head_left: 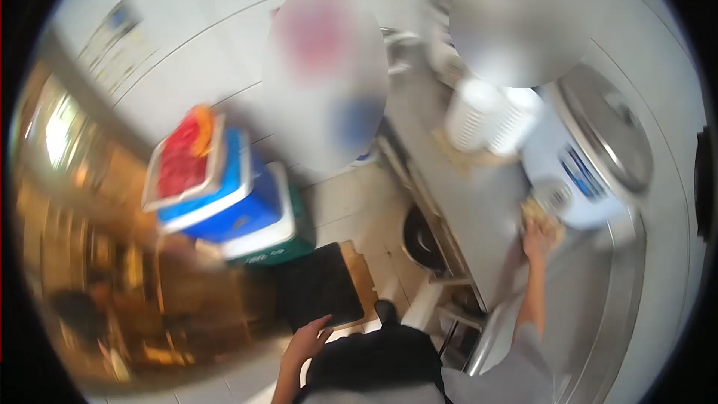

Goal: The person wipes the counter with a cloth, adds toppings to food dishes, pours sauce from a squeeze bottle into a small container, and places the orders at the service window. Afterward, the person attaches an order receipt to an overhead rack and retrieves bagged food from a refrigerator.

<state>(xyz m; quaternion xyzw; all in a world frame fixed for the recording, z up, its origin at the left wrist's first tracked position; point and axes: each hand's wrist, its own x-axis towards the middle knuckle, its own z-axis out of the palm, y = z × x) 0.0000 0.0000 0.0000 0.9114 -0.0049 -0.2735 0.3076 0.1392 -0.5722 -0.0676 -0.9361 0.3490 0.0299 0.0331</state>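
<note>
On the steel counter (479, 232), my right hand (540, 238) is closed on a crumpled yellowish cloth (555, 233). Beside it, a small round clear container (554, 196) stands against the light-blue rice cooker (557, 157), which has a large silver lid (607, 131). My left hand (308, 340) hangs by my dark apron (378, 366), fingers apart and holding nothing. Motion blur hides the finer detail around my right fingers.
Stacks of white containers (475, 116) stand farther back on the counter. Under it, a black pan (425, 243) shows. To the left, a blue cooler (224, 206) sits on a green one (280, 243), topped by a tray of red items (183, 157). A black mat (318, 284) lies on the floor.
</note>
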